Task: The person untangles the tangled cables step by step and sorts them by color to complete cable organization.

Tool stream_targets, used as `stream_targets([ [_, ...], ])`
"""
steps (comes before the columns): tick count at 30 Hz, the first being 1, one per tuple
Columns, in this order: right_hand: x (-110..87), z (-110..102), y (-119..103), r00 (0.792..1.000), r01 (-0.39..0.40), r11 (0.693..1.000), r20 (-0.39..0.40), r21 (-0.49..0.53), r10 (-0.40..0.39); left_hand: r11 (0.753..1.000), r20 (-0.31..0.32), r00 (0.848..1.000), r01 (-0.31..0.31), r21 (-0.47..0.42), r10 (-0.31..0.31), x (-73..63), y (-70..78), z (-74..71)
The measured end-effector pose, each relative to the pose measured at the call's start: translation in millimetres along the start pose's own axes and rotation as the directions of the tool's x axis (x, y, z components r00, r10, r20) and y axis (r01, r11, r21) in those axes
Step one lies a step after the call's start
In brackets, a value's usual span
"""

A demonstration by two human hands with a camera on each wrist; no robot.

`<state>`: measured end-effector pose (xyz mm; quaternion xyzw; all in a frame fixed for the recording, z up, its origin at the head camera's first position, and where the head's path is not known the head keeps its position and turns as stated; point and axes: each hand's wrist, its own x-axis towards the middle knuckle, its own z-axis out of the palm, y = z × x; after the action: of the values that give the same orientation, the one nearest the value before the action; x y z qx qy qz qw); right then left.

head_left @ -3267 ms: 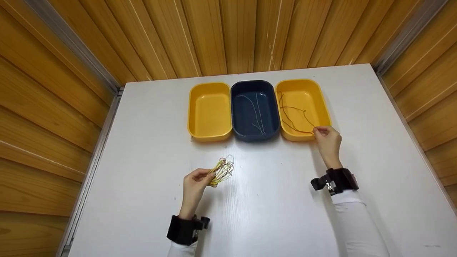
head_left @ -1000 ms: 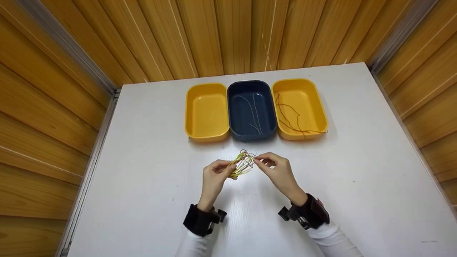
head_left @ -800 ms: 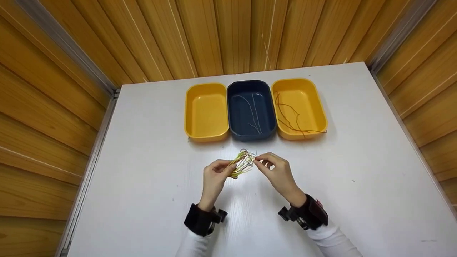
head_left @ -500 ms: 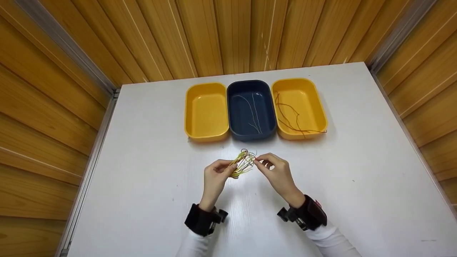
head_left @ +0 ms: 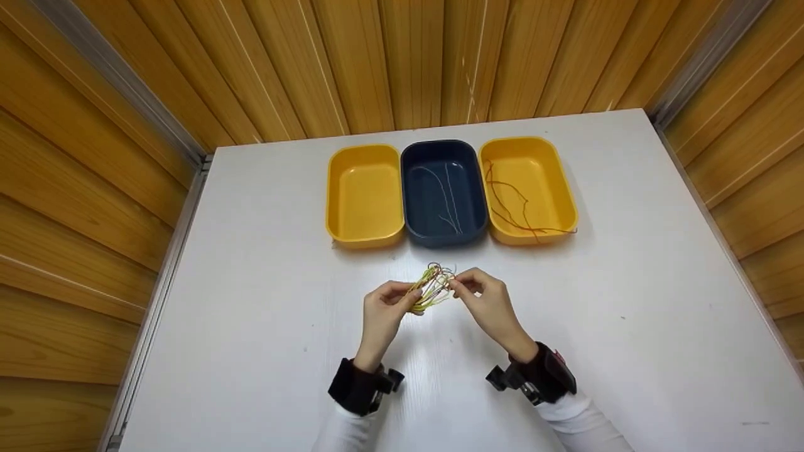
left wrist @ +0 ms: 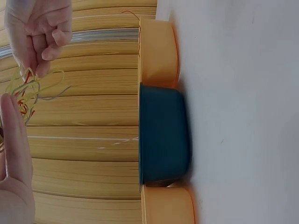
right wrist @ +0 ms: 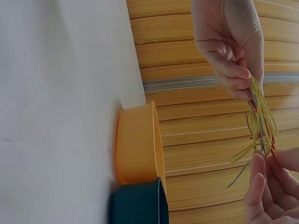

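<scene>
In the head view my left hand (head_left: 382, 317) holds a looped bundle of thin strings (head_left: 432, 287), pinched between thumb and fingers above the table. Yellow, red and grey strands are mixed in it, as the right wrist view shows of the same string bundle (right wrist: 263, 119). My right hand (head_left: 494, 306) pinches at the loops on the bundle's right end with thumb and forefinger; which strand it has is hidden by the fingertips. A few loose ends stick out past the fingers in both wrist views.
Beyond the hands three bins stand side by side on the white table (head_left: 270, 251). The left yellow bin (head_left: 364, 242) has nothing in it. Pale strands lie in the dark blue bin (head_left: 445, 238). Red strands lie in the right yellow bin (head_left: 553, 163), one end over its rim.
My right hand has let go of a red strand at the right yellow bin and come back to the bundle. My left hand has shifted right. Over the last second both hands barely move.
</scene>
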<state>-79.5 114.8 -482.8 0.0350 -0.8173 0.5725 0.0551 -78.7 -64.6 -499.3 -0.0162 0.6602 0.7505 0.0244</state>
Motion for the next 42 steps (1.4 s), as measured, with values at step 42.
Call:
stream_targets([
  [42,25.9,-62,18,0.935,0.037,0.984,-0.354,0.176,0.028,0.999,0.102,0.995,-0.009,0.042,0.005,-5.5,1.2,-14.1],
])
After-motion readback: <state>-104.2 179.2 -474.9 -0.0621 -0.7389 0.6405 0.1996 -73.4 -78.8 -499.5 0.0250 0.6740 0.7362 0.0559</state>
